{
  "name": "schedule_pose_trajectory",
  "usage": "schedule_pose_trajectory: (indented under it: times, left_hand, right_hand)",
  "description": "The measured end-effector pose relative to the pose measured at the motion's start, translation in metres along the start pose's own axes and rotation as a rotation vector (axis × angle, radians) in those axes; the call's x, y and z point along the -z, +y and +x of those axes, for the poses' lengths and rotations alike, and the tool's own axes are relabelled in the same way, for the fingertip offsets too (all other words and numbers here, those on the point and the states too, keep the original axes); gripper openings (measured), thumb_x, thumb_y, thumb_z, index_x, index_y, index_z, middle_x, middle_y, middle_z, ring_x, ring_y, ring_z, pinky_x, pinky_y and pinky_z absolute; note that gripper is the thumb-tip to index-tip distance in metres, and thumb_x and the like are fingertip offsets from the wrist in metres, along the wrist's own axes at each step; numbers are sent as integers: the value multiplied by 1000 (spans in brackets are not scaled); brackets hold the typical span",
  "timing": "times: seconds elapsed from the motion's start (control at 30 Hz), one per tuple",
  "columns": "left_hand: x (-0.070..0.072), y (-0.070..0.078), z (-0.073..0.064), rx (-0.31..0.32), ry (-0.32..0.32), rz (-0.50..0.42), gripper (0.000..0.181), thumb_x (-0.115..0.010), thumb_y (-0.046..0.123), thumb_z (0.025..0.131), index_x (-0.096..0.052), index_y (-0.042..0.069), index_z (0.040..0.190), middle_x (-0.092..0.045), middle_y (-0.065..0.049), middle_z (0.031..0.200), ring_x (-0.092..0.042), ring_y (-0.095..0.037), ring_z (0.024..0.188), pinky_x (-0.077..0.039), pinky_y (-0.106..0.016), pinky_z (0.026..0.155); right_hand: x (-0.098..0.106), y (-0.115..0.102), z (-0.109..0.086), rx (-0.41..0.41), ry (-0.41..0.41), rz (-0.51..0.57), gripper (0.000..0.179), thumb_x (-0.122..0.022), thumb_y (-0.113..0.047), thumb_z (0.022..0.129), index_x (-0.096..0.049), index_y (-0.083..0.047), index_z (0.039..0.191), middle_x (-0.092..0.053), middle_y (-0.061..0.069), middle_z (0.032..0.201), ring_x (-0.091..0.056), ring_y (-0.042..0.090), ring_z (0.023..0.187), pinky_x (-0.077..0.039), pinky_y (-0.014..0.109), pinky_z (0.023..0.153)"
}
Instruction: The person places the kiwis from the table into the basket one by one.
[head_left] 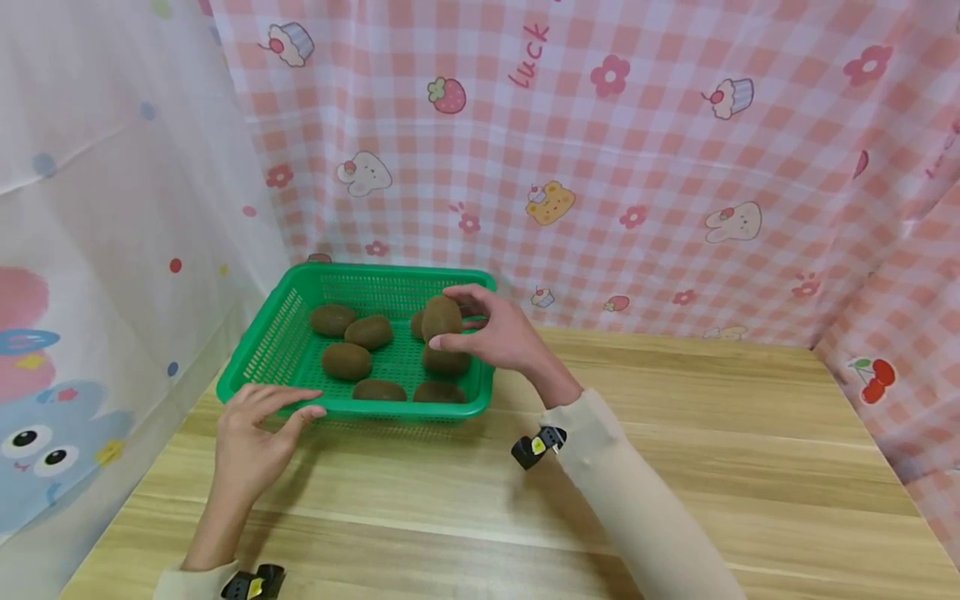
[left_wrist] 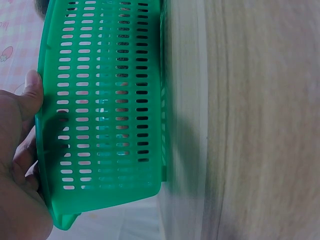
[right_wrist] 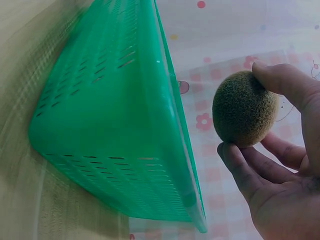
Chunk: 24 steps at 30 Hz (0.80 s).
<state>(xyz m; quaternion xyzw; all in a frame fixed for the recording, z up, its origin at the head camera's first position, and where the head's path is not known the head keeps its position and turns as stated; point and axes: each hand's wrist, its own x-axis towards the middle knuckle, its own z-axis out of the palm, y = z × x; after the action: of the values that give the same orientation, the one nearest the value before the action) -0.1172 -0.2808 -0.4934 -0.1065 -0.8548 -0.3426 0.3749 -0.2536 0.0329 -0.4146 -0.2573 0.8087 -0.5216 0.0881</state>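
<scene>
My right hand (head_left: 498, 329) pinches a brown, fuzzy kiwi (head_left: 442, 318) between thumb and fingertips, above the right end of a green plastic basket (head_left: 300, 408). In the right wrist view, the held kiwi (right_wrist: 245, 107) is raised above the basket rim (right_wrist: 172, 105). My left hand (head_left: 255, 437) holds the basket's near rim toward its left corner, fingers over the inner side and thumb at the rim. The left wrist view shows the thumb (left_wrist: 32, 92) at the rim and the other fingers partly hidden behind it. Several more kiwis (head_left: 347, 362) lie in the basket.
The basket stands on a light wood-grain table (head_left: 450, 500), near its back left. A pink checked cloth (head_left: 600, 167) hangs behind, and a white patterned cloth (head_left: 112, 208) hangs on the left. Black wrist devices (head_left: 538, 446) sit at both cuffs.
</scene>
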Motion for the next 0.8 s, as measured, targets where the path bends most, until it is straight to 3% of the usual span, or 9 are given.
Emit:
schedule_pose_trajectory:
  times: [0.43, 0.8]
  left_hand:
    - [0, 2, 1, 8, -7, 3, 28, -92, -1, 66, -83, 11, 90, -78, -7, 86, -53, 0, 92, -34, -17, 89]
    - [1, 2, 1, 12, -7, 4, 28, -92, -2, 67, -83, 11, 90, -78, -8, 86, -53, 1, 93, -35, -17, 90]
  right_hand:
    - [-1, -10, 19, -17, -50, -81, 70, -85, -44, 83, -56, -28, 144, -59, -5, 141, -63, 17, 123, -55, 34, 100]
    - [-8, -14, 34, -26, -86, -121, 73, -86, -42, 83, -56, -20, 146, -62, -3, 138, -61, 18, 124, -54, 37, 101]
